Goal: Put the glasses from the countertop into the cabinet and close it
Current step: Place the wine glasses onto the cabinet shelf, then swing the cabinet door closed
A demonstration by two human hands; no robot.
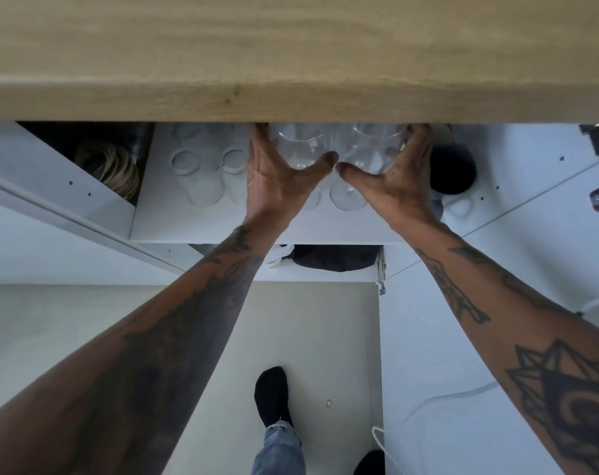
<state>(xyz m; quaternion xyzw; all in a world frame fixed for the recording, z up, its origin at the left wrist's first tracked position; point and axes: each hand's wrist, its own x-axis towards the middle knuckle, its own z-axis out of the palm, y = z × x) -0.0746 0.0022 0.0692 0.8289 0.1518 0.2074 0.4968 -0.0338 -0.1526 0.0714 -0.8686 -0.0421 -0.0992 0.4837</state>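
At six o'clock, nearest the camera, a foot in a black sock (272, 394) stands on the pale floor (51, 337), with a frayed jeans leg (281, 450) below it. Both bare, tattooed forearms run up from the lower corners toward twelve o'clock. At four o'clock the open white cabinet door (462, 371) hangs beside the right forearm, its hinge (381, 272) at the cabinet's edge.

Past the wrists lies the cabinet's white shelf (174, 221). The left hand (277, 176) is wrapped around the bowl of one stemmed glass (299, 149), thumb to the front, fingers reaching behind it under the wooden countertop (291, 56). The right hand (394, 173) grips the second stemmed glass (366, 149) the same way; the two thumbs nearly touch. Both glasses are inside the cabinet, their round feet (348, 198) showing by the shelf below the thumbs; whether they rest on it I cannot tell.

At ten o'clock from the hands, clear tumblers (198, 180) stand on the same shelf. At two o'clock sits a dark round object (452, 173), and a white mug (460, 204) is near it. The countertop fills the far top.
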